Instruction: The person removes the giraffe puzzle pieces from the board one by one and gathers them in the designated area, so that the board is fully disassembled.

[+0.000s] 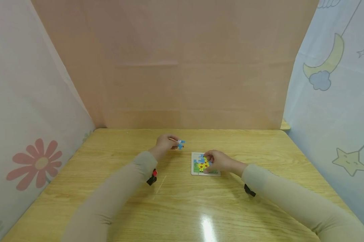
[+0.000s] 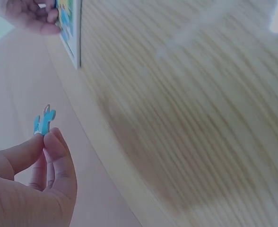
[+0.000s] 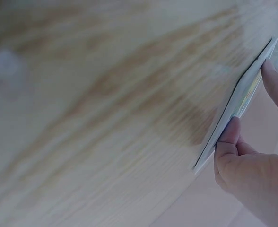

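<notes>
The head view looks forward and down from above the near side of the puzzle board (image 1: 192,164), farthest from it. The left wrist view, low to the board's left, is tipped sideways and catches the board at a slant. The right wrist view, low to the board's right, sees it closer, nearly edge-on. All three share the board and the right hand (image 1: 219,161).

A booth-like tabletop space: wood-grain table (image 1: 175,205), 1 tan backdrop (image 1: 178,67), 2 printed side sheets (image 1: 324,114)

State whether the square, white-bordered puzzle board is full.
Not full: the puzzle board shows a pale gap at upper left; the left hand pinches at least one blue jigsaw piece.
</notes>
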A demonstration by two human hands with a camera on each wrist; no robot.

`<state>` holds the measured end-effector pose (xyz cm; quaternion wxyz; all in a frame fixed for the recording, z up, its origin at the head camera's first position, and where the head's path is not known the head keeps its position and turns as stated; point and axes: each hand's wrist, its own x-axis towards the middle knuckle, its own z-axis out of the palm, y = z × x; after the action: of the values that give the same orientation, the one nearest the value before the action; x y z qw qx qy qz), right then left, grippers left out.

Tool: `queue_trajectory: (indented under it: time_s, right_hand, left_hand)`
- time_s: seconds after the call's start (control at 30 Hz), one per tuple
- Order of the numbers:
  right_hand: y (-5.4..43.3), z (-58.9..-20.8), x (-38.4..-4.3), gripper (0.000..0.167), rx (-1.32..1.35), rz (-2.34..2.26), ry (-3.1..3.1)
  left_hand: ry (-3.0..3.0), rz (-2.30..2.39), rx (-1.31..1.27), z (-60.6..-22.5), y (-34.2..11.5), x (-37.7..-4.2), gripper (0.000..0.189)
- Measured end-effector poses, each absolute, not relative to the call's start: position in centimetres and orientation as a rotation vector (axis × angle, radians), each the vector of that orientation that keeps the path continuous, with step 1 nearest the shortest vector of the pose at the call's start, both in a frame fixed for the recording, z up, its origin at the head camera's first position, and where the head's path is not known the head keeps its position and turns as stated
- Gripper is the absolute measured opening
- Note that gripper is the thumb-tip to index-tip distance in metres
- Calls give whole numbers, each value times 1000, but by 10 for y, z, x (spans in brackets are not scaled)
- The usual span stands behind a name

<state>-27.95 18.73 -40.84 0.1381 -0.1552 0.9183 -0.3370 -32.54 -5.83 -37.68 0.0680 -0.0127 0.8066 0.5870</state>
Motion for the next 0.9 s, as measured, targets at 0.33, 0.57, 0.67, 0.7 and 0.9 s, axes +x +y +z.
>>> queue_trajectory:
  time_s: [0.33, 0.57, 0.67, 0.7, 0.9]
  right_hand:
    - [187, -409, -276, 64, -440, -981, 2655]
    - [189, -410, -279, 66, -450, -980, 2652]
    - [190, -410, -281, 66, -455, -984, 2650]
    - [190, -410, -281, 66, -456, -984, 2650]
    - [191, -411, -280, 66, -442, -978, 2653]
  left_hand:
    - [2480, 1744, -100, -376, -92, -339, 20]
    - [2477, 1735, -200, -368, -116, -349, 26]
    - [2483, 1741, -242, -369, -128, -357, 26]
    - [2479, 1744, -255, -371, -132, -360, 27]
    - [2463, 1702, -318, -385, -157, -382, 30]
